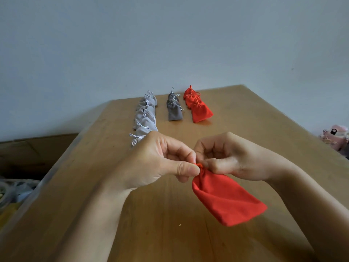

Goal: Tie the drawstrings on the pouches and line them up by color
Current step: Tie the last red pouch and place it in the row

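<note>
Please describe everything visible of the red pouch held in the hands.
The red pouch looks like soft, matte cloth, plain and flat. Its neck is gathered shut at the upper left, where the left hand and the right hand pinch its red drawstring. Its body slants down rightward above the wooden table; contact there is unclear.

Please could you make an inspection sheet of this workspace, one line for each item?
Surface: brown wooden table.
Job's things: red fabric pouch in hand; behind it, rows of light grey pouches, dark grey pouches and red pouches, strings tied.
Clutter: small pale crumb on the table.
Grippers: left hand and right hand both pinch the pouch's gathered neck.
Cables: nothing seen.
Surroundings: plain grey wall; brown cardboard box at left; pink soft object at right.
</note>
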Demonstrator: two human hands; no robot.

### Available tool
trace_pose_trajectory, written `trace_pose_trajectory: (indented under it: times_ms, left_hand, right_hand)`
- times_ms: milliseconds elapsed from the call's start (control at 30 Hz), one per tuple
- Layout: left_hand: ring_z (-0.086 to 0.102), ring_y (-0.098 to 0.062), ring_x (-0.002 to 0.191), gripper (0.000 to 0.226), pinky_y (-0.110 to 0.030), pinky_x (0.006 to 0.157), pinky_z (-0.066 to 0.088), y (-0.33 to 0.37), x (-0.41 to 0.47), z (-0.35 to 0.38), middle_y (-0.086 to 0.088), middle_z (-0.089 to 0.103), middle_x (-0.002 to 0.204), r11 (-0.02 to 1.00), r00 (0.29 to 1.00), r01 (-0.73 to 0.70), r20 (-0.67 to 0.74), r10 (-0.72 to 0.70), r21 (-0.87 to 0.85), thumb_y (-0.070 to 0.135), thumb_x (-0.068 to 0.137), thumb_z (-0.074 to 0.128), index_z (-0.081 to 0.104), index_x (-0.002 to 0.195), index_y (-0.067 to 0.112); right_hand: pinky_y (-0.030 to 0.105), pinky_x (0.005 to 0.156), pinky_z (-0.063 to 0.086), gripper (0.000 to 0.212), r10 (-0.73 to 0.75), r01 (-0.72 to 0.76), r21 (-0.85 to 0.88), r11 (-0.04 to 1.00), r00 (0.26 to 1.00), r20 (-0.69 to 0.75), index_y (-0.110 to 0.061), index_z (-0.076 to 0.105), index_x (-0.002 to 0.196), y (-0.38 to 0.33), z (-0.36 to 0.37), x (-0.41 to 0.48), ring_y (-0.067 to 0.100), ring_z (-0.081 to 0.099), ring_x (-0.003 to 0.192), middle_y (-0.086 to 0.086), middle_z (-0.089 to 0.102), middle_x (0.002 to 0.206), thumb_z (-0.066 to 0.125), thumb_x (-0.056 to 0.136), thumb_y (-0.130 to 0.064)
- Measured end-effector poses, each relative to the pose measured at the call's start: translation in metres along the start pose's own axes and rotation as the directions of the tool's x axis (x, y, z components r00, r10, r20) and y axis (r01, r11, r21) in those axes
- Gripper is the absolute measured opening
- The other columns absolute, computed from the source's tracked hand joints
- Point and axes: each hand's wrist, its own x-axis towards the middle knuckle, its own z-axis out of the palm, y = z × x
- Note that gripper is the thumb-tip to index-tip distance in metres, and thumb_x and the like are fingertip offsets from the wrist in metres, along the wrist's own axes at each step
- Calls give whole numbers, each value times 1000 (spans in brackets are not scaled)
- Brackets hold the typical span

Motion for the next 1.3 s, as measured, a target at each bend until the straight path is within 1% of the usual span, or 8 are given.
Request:
trace_pose_trajectory:
  times_ms: [100,267,400,633,800,967,1100,1300]
  left_hand:
    - [57,-10,49,6,-16,52,48,-3,3,4,-3,61,52,996,997,71,-9,-72,-63,10,59,74,71,59,14]
    - [55,-7,47,2,-17,50,48,-14,11,4,-3,60,53,962,974,212,-45,-223,-175,16,58,74,73,59,14]
    - [55,-4,46,4,-16,49,48,-23,17,4,1,63,55,931,945,273,-116,-307,-243,14,59,71,74,58,11]
    - [61,-8,59,6,-15,58,51,-35,25,12,-2,67,65,940,939,151,-253,-233,-306,20,60,72,73,63,14]
    - [64,-9,70,31,-18,63,50,-37,25,17,0,71,79,938,940,145,-252,-229,-314,31,64,72,67,88,13]
    - [67,-12,71,30,-19,63,54,-32,26,18,-4,72,80,933,947,157,-220,-236,-324,16,59,76,68,87,10]
    - [67,-11,69,26,-20,61,54,-27,30,24,-6,70,80,904,960,106,-194,-202,-414,12,64,75,65,87,8]
    - [70,-29,90,75,-39,81,57,-32,42,35,-23,69,105,519,893,440,297,-339,-733,57,92,31,67,107,-6]
  right_hand:
    - [12,52,33,8,-4,0,-83,997,999,-52,1,60,81,2,-4,-2,2,39,55,-11,50,62,57,81,9]
    - [11,57,34,24,-119,59,-342,938,980,-157,-23,54,68,0,-6,-1,3,40,57,-15,49,60,63,73,-1]
    - [10,57,34,24,-123,43,-383,923,975,-186,-22,54,69,5,-6,1,2,41,56,-15,50,61,65,72,-1]
    - [26,58,35,6,-55,0,-200,980,962,-267,-11,58,74,15,-9,3,11,41,60,-2,51,63,62,78,-11]
    - [11,56,34,16,-200,3,-436,900,892,-405,-10,53,75,17,-11,5,3,41,54,-15,48,58,63,79,2]
    - [22,58,35,5,-182,151,-102,983,850,-494,-6,53,77,26,-16,11,12,42,62,-2,50,67,53,81,-9]
    - [18,55,40,10,-53,262,259,930,792,-608,-11,55,79,28,-19,14,11,48,59,6,54,69,50,87,-12]
    - [15,52,40,21,3,337,337,879,703,-711,-16,54,78,28,-30,17,9,50,58,5,57,71,48,96,-6]
